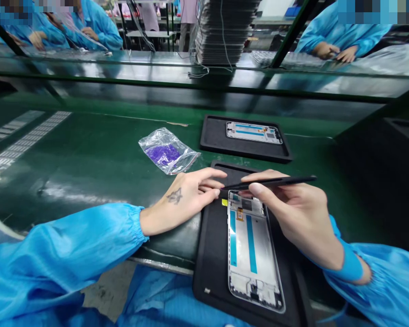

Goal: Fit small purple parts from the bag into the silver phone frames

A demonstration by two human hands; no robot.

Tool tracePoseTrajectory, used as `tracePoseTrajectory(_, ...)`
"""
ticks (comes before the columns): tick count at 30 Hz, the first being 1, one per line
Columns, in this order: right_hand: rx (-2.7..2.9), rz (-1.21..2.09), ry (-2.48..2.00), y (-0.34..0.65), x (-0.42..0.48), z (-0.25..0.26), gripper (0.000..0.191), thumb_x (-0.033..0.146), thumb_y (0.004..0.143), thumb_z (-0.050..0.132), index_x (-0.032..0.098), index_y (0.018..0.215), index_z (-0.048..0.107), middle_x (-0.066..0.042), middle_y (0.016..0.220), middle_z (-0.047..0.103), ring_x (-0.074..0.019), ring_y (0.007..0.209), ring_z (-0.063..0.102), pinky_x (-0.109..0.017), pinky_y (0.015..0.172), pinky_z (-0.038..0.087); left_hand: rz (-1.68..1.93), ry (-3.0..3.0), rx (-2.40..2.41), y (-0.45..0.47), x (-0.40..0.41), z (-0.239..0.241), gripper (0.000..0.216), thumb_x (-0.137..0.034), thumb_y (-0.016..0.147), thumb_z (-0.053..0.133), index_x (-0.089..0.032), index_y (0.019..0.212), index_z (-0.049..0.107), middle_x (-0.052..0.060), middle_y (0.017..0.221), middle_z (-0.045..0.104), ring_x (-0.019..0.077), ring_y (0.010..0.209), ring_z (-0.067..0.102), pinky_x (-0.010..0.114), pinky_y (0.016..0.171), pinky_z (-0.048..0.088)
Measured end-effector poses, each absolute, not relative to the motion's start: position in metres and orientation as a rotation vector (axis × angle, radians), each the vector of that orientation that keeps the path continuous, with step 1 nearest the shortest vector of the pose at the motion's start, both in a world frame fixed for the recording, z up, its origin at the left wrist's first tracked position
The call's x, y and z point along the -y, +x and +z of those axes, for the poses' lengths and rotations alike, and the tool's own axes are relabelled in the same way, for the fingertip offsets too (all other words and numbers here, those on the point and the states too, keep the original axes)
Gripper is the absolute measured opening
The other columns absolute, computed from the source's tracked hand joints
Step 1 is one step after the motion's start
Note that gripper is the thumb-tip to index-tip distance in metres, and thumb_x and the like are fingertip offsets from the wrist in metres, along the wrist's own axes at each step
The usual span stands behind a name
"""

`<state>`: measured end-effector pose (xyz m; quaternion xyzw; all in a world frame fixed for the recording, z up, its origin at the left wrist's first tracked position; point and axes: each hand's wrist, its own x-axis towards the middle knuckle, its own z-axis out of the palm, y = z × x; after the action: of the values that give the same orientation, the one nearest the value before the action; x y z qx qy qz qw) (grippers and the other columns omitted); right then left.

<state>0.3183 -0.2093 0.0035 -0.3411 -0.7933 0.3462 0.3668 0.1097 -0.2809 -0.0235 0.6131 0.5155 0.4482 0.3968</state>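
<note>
Person in shiny blue, elastic-cuffed sleeves works at a glossy dark green worktop (105, 168), both hands over a rectangular black foam tray (213, 254) near its front edge.

R hand (301, 215) grips slim black tweezers (279, 181) btwn thumb & fingers, held approx. level, tip pointing L. L hand (187, 197) is half-curled, index finger apart from thumb, fingertips right by the tweezers' tip; a tiny purple bit (222, 188) shows there. Can't tell if L fingers pinch it.

Flat silver metal phone frame w/ 2 teal strips (263, 245) lies lengthwise in the tray, its top end just below the tweezers; small yellow tab (224, 202) at its upper L edge.

Clear plastic zip bag (184, 160) w/ purple pieces inside (162, 154) lies on the worktop, beyond L hand. Behind the near tray: 2nd black tray (213, 136) w/ a similar silver frame (250, 132), set crosswise.

Bkgd: co-workers in blue smocks, e.g. one at far R (313, 34), plus a tall stack of thin dark sheets (221, 34).
</note>
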Motion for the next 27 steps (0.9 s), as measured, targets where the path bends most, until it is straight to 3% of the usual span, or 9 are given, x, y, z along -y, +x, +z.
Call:
tracePoseTrajectory(3,2.15,0.7,-0.812,0.334,0.203,0.004,0.008,0.03,0.091,0.069,0.026,0.092,0.076,-0.001,0.09,0.077,-0.0179,0.077,0.072,-0.029,0.066,0.058,1.087,1.788,-1.438,0.107,0.279,-0.023,0.038,-0.019,0.096,0.058,-0.02,0.134,0.06,0.006,0.127,0.072,0.0181,0.102,0.071,0.032,0.091,0.058)
tracePoseTrajectory(7,2.231,0.581,-0.774,0.355,0.196,-0.003,0.009,0.026,0.091,0.069,0.028,0.096,0.076,-0.002,0.092,0.076,-0.0178,0.081,0.071,-0.03,0.069,0.057,0.968,2.162,-1.445,0.105,0.272,-0.025,0.027,-0.016,0.098,0.055,-0.016,0.122,0.065,0.006,0.122,0.072,0.0217,0.11,0.063,0.039,0.101,0.05)
tracePoseTrajectory(10,2.236,0.572,-0.767,0.362,0.196,-0.009,0.009,0.027,0.091,0.068,0.029,0.097,0.076,-0.002,0.092,0.076,-0.0188,0.083,0.071,-0.033,0.074,0.057,0.895,2.4,-1.258,0.111,0.279,-0.023,0.025,-0.009,0.098,0.046,-0.015,0.111,0.066,0.007,0.114,0.071,0.0208,0.104,0.06,0.035,0.093,0.05)
tracePoseTrajectory(14,2.188,0.652,-0.837,0.36,0.199,-0.009,0.01,0.034,0.091,0.068,0.03,0.094,0.076,-0.003,0.093,0.077,-0.0226,0.085,0.071,-0.039,0.079,0.058,0.651,2.784,-0.811,0.129,0.308,-0.017,0.019,-0.031,0.102,0.049,-0.02,0.101,0.065,0.005,0.106,0.068,0.019,0.088,0.058,0.034,0.07,0.047)
tracePoseTrajectory(17,2.136,0.721,-0.908,0.357,0.201,-0.007,0.013,0.04,0.09,0.069,0.03,0.092,0.076,-0.004,0.093,0.076,-0.0242,0.085,0.071,-0.041,0.077,0.058,0.597,2.928,-0.733,0.142,0.322,-0.018,0.027,-0.042,0.103,0.049,-0.022,0.111,0.065,0.006,0.112,0.068,0.0219,0.096,0.06,0.036,0.071,0.049)
tracePoseTrajectory(21,2.011,0.827,-1.002,0.355,0.201,-0.007,0.019,0.046,0.088,0.07,0.028,0.089,0.076,-0.005,0.093,0.075,-0.0223,0.078,0.071,-0.038,0.071,0.06,0.576,3.062,-0.708,0.148,0.315,-0.019,0.021,-0.033,0.101,0.053,-0.019,0.109,0.066,0.011,0.119,0.068,0.0241,0.102,0.064,0.036,0.076,0.053)
tracePoseTrajectory(27,1.993,0.935,-1.02,0.354,0.194,-0.013,0.019,0.044,0.088,0.07,0.026,0.087,0.075,-0.004,0.093,0.075,-0.0208,0.079,0.071,-0.035,0.072,0.059,0.483,3.145,-0.656,0.143,0.313,-0.01,0.017,-0.026,0.1,0.053,-0.017,0.105,0.066,0.014,0.11,0.072,0.0231,0.098,0.069,0.033,0.079,0.056)
